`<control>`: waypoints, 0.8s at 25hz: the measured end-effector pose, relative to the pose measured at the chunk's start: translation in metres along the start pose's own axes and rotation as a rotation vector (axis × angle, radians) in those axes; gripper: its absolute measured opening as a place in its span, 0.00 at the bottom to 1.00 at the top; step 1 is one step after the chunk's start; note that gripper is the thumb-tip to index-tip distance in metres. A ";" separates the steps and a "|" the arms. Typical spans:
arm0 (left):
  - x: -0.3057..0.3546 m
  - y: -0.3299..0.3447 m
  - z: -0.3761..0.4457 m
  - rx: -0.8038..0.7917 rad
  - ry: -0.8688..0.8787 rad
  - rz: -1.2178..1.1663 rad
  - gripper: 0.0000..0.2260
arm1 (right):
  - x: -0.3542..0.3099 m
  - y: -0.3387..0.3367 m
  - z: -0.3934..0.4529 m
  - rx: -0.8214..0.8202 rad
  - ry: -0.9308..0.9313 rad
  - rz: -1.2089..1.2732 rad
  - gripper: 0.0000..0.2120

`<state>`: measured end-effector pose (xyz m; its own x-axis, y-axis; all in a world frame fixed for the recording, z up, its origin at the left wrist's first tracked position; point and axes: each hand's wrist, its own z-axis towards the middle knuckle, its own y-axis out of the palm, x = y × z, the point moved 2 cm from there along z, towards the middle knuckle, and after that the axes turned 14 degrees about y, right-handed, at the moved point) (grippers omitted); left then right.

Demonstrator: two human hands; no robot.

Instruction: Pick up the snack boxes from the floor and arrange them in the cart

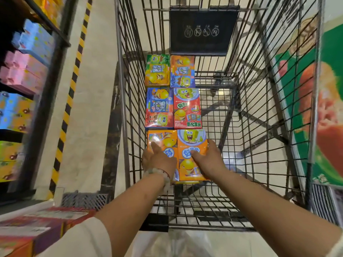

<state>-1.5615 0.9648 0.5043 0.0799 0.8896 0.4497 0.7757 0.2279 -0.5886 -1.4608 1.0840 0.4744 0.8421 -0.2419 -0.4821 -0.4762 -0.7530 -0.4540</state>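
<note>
Orange SpongeBob snack boxes [192, 154] lie under flat, unclenched left hand [157, 158] and right hand [209, 160]; neighbouring red box [187, 108] reads 膨化食品

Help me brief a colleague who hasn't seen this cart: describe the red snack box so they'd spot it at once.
Look into the wire cart, where six boxes lie flat in two columns along its left side. The red snack box is in the middle row, right column, just beyond the orange box under the right hand. It alone has a mostly red face, with a yellow cartoon character on top.
</note>
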 end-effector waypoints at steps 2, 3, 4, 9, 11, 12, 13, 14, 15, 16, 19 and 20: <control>0.008 0.001 -0.003 -0.024 0.069 0.117 0.35 | 0.000 0.003 -0.001 0.017 0.001 -0.013 0.24; 0.012 0.002 -0.004 -0.048 0.108 0.153 0.34 | -0.001 0.006 -0.002 0.023 -0.004 -0.036 0.23; 0.016 0.003 -0.004 -0.075 0.131 0.165 0.33 | -0.002 0.008 -0.003 0.031 -0.021 -0.057 0.23; 0.021 -0.010 -0.010 -0.081 0.226 0.089 0.28 | -0.005 0.005 -0.011 0.033 -0.032 -0.094 0.24; 0.030 -0.025 -0.018 -0.114 0.327 0.040 0.27 | -0.013 -0.003 -0.021 0.091 -0.064 -0.179 0.23; 0.037 -0.034 -0.024 -0.141 0.384 0.024 0.27 | -0.022 -0.008 -0.027 0.124 -0.098 -0.219 0.23; 0.046 -0.044 -0.031 -0.155 0.439 0.023 0.26 | -0.034 -0.014 -0.033 0.144 -0.140 -0.248 0.23; 0.056 -0.057 -0.038 -0.154 0.485 0.034 0.26 | -0.049 -0.021 -0.040 0.152 -0.183 -0.269 0.23; 0.066 -0.072 -0.046 -0.139 0.528 0.049 0.26 | -0.065 -0.028 -0.048 0.157 -0.232 -0.290 0.24; 0.077 -0.090 -0.054 -0.114 0.579 0.066 0.26 | -0.085 -0.039 -0.058 0.163 -0.292 -0.301 0.25; 0.107 -0.151 -0.082 -0.025 0.760 0.206 0.26 | -0.143 -0.074 -0.102 0.169 -0.483 -0.346 0.26; 0.115 -0.173 -0.093 0.010 0.805 0.276 0.26 | -0.161 -0.084 -0.119 0.169 -0.551 -0.378 0.26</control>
<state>-1.6282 0.9907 0.7196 0.6891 0.3623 0.6276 0.6576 0.0514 -0.7516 -1.5263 1.1136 0.6793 0.7279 0.3990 -0.5576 -0.2458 -0.6074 -0.7554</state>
